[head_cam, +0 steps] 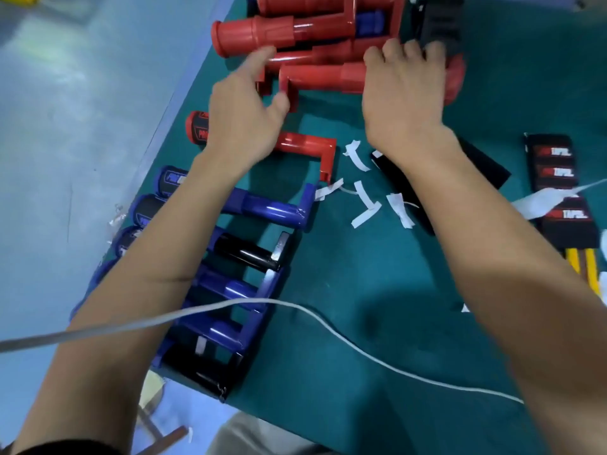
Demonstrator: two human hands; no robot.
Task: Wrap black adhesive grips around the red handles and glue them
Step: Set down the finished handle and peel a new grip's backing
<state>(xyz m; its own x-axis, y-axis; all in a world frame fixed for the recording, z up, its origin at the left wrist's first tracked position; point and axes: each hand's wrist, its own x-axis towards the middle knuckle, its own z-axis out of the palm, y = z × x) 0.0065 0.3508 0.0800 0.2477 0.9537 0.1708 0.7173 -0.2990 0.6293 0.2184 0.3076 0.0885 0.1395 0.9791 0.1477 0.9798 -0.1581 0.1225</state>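
Dark green mat-covered counter (361, 323); pale blue floor (82, 110) to the left. Near left: a row of blue and black plastic handles (262, 211). Centre: scattered white paper strips (364, 215). Right: black adhesive grips with red-and-white lettering (555, 165). A white cord (328, 320) crosses the near side. Far centre: piled red plastic handles (295, 31). Left hand (243, 116) empty, thumb and forefinger spread, beside the pile. Right hand (404, 93) lies on the nearest red handle with fingers bent over its far side; grip not discernible.
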